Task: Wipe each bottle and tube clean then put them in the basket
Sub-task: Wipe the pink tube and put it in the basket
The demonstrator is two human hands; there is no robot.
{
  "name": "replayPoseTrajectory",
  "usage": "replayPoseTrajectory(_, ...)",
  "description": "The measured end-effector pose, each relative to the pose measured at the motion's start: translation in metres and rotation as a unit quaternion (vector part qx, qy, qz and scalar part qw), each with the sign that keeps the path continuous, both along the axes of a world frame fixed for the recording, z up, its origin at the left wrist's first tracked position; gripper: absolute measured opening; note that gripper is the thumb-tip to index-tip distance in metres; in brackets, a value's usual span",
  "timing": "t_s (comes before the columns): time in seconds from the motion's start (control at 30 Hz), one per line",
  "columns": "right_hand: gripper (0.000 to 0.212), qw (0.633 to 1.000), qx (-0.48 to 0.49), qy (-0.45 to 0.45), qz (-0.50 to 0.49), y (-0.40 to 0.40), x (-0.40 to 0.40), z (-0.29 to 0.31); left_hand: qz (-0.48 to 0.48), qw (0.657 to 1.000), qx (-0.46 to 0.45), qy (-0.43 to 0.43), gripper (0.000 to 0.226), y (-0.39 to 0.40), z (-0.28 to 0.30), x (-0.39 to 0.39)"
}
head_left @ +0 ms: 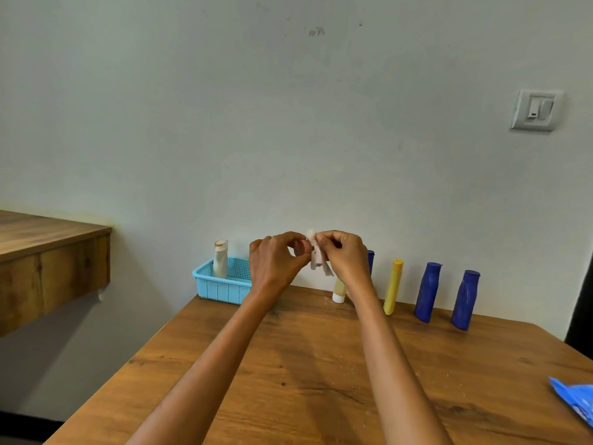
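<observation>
I see the wooden table [288,364] running away from me toward the pale wall [288,123], its left edge slanting from the near bottom up to the far left corner, where the light blue basket [221,285] sits right at the rim. The middle and near part of the tabletop is bare wood, wide open between my forearms and to their right, until a blue packet [574,403] cuts in at the right border. Along the far edge, against the wall, stands the row still outside the basket: a small yellowish tube [339,292] on its white cap, partly hidden behind my right wrist, a yellow tube [394,287], and two blue bottles [427,292] [465,300], each a little apart from its neighbour. Another blue top [371,260] peeks out just behind my right hand. A cream bottle [220,258] stands upright inside the basket. A second wooden surface [48,252] juts in at the left, well apart from the table, with open floor between.

Both arms reach straight forward, hands raised above the far edge and meeting. My left hand [276,263] and right hand [345,256] each pinch a small pale wipe [317,256] between thumb and fingertips, fingers curled, the cloth hanging crumpled between them. A light switch [536,110] sits on the wall, upper right.
</observation>
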State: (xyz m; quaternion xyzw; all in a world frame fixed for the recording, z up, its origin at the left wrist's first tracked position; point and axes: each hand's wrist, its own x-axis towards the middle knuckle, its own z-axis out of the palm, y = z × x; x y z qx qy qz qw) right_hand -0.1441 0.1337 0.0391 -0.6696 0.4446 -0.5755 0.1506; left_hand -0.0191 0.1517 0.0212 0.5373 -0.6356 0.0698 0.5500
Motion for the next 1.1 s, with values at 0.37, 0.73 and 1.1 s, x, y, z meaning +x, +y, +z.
replayPoseTrajectory(0.37, 0.027, 0.976, 0.069, -0.196, -0.058, -0.020, -0.038, -0.012, 0.008, 0.997, 0.029, -0.072, 0.038, 0.001, -0.002, -0.014)
replayPoseTrajectory(0.73, 0.029, 0.992, 0.053, -0.057, -0.102, -0.018, -0.034, -0.017, 0.012, 0.998, 0.008, -0.057, 0.036, 0.004, 0.002, -0.009)
replayPoseTrajectory(1.1, 0.028, 0.999, 0.017, -0.016, -0.042, 0.004, -0.004, 0.004, 0.034, 0.997, 0.000, -0.071, 0.022, -0.002, -0.007, -0.015)
